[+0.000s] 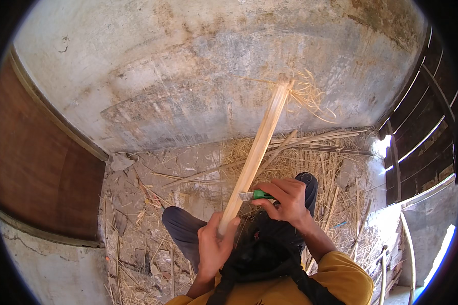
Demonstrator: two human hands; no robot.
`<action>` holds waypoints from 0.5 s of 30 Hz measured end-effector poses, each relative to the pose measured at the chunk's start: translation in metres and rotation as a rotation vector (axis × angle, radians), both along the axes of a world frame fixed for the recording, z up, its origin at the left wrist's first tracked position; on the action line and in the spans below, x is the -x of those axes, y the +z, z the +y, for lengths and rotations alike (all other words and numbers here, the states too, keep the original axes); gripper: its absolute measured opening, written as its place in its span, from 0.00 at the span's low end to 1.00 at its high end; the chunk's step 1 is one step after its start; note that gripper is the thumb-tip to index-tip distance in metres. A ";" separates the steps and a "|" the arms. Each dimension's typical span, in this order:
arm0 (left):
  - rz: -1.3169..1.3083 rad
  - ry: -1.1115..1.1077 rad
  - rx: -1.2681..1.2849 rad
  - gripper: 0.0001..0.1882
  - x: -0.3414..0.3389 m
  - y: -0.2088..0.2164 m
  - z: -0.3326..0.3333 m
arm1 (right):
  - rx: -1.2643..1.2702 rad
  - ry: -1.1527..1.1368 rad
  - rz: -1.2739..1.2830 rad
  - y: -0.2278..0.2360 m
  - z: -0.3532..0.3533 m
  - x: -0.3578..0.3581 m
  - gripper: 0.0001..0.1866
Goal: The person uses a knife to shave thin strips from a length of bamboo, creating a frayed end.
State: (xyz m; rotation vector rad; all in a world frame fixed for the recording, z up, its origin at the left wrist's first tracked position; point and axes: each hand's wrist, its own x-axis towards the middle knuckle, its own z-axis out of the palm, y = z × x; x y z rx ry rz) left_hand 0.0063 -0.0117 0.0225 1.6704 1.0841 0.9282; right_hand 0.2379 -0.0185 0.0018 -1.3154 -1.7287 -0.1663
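A long pale strip of split bamboo or wood (262, 137) slants up and away from me, its near end gripped in my left hand (216, 241). Thin curled shavings (308, 96) cling to its far end, in front of the wall. My right hand (288, 200) is closed round the green handle of a utility knife (262, 194). The knife's short metal blade touches or lies right beside the strip's right edge, a little beyond my left hand. Both hands are above my dark-trousered knees.
A stained concrete wall (188, 81) stands ahead. Straw-like shavings (315, 162) and several thin sticks (336, 136) litter the floor, mostly to the right. On the left is a brown wooden panel (46, 152); dark slatted boards (422, 132) stand at the right, with upright poles (408, 244) below.
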 end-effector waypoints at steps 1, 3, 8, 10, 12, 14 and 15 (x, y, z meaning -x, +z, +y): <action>0.000 0.001 -0.002 0.10 0.000 0.000 0.000 | -0.005 -0.002 0.000 0.000 0.000 0.000 0.18; -0.004 0.005 0.032 0.09 0.000 0.001 -0.002 | -0.019 -0.009 -0.002 0.000 0.001 -0.001 0.18; -0.028 0.022 0.124 0.07 0.001 0.003 -0.006 | -0.030 -0.025 -0.031 0.002 0.002 -0.004 0.18; -0.022 0.019 0.117 0.07 0.003 0.002 -0.006 | -0.013 -0.023 -0.043 0.005 0.001 -0.003 0.17; 0.016 0.001 0.090 0.08 0.004 0.000 -0.005 | -0.064 -0.072 0.015 0.001 0.004 -0.010 0.15; 0.090 -0.026 0.047 0.11 0.011 -0.012 -0.007 | -0.178 -0.163 0.145 -0.017 0.017 -0.028 0.13; 0.100 -0.036 0.078 0.11 0.012 -0.015 -0.010 | -0.188 -0.211 0.185 -0.013 0.021 -0.035 0.13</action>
